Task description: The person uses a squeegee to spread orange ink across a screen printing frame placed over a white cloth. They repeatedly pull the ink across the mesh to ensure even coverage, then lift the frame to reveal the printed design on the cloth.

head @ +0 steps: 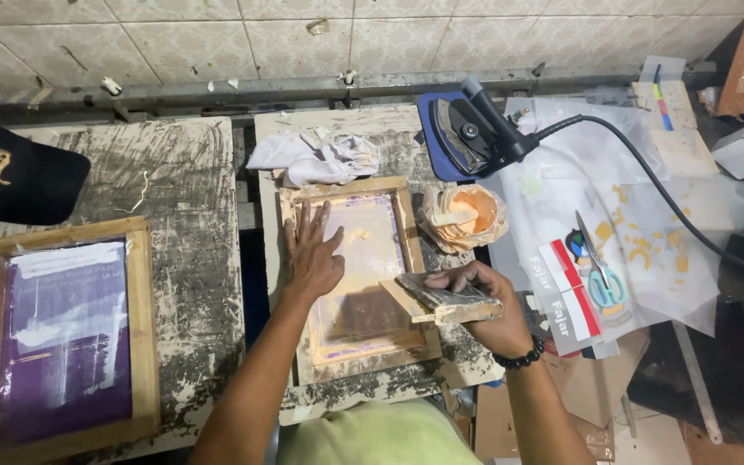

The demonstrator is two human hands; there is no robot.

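On the middle board, our left hand lies flat with fingers spread on the mesh of a wooden printing frame, touching it and gripping nothing. Pale orange ink smears the mesh toward the far end, and a darker patch shows at the near end. Our right hand is closed around a wooden squeegee, holding it tilted over the frame's right rail. Just beyond to the right sits an ink tub wrapped in plastic, with orange ink inside. A white rag lies at the far edge.
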